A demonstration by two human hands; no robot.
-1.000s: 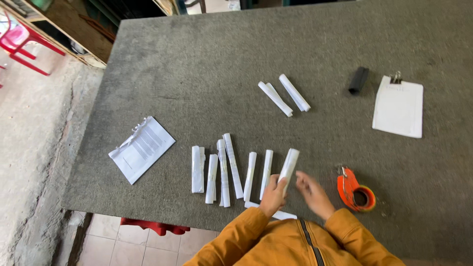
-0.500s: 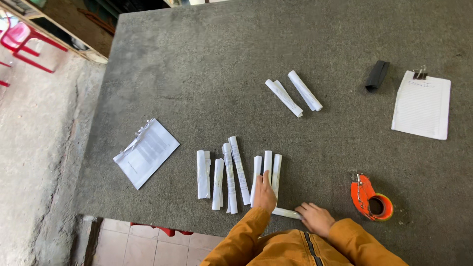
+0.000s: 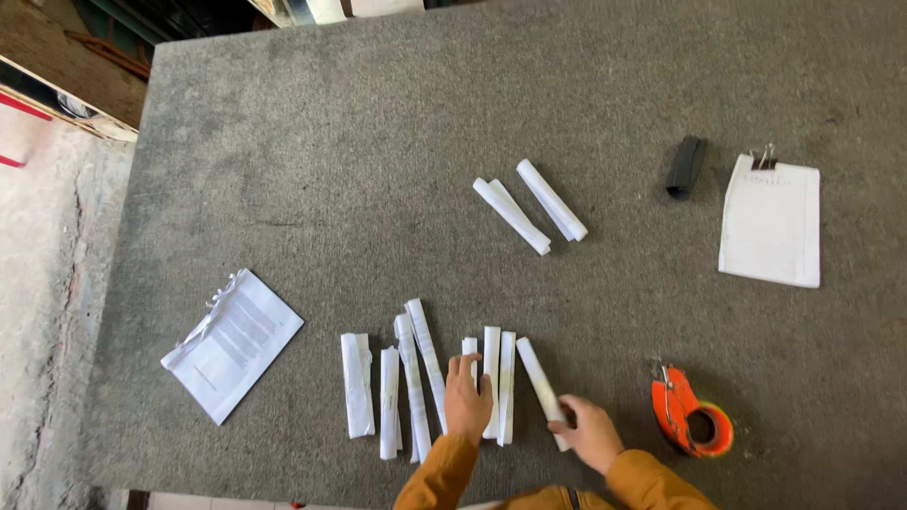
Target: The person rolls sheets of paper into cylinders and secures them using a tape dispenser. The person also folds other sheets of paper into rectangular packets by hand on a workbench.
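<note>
Several rolled white paper tubes lie side by side near the table's front edge. My left hand rests flat on the tubes in the middle of the row, fingers pressing one down. My right hand touches the lower end of the rightmost tube, which lies slightly slanted; whether it grips it is not clear. Two more rolled tubes lie apart further up the table. Both sleeves are orange-brown.
The grey table carries a stapled white sheet stack at the left, an orange tape dispenser at the right, a black cylinder and a clipped white paper pad at the far right. Concrete floor lies left.
The tube my right hand held upright a second ago now lies on the table at the right end of the row. My left hand has settled onto the middle tubes.
</note>
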